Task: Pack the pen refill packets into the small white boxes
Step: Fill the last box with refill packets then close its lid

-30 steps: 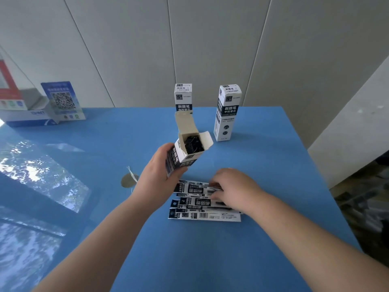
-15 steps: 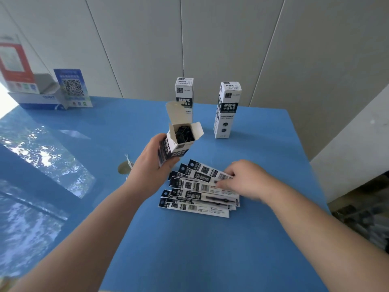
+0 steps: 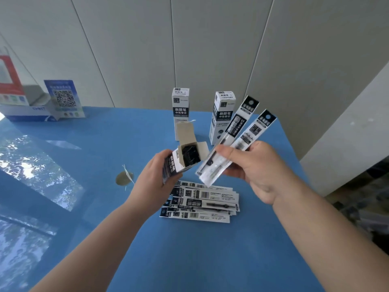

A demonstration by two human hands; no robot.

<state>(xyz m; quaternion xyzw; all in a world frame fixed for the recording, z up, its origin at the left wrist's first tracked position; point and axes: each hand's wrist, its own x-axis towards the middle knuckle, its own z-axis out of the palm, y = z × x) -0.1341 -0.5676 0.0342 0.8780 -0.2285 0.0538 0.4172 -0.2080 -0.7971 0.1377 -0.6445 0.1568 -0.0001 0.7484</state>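
Far left, table edge: a blue QR-code card (image 3: 64,99) stands propped beside a white and blue carton (image 3: 27,112) at the back of the blue table (image 3: 189,260).
Table, left of your hands: a small round brownish disc (image 3: 124,178) lies flat, near your left wrist but not touching it.
Your left hand (image 3: 156,182): fingers curled round the lower body of the open box (image 3: 180,161), thumb on the near face. You hold it tilted, mouth up and toward the right, top flap standing open. Dark packet ends show inside.
Back of table: two closed boxes (image 3: 181,110) stand upright, apart from each other, behind the open one.
Your right hand (image 3: 255,167): thumb on top, fingers curled beneath, pinching two refill packets (image 3: 237,140) near their lower ends. They fan apart upward to the right. Their lower tips hang just right of the box mouth, outside it.
Table, under both hands: the loose packet pile (image 3: 202,202) lies flat, overlapping, long sides across your view. Neither hand touches it.
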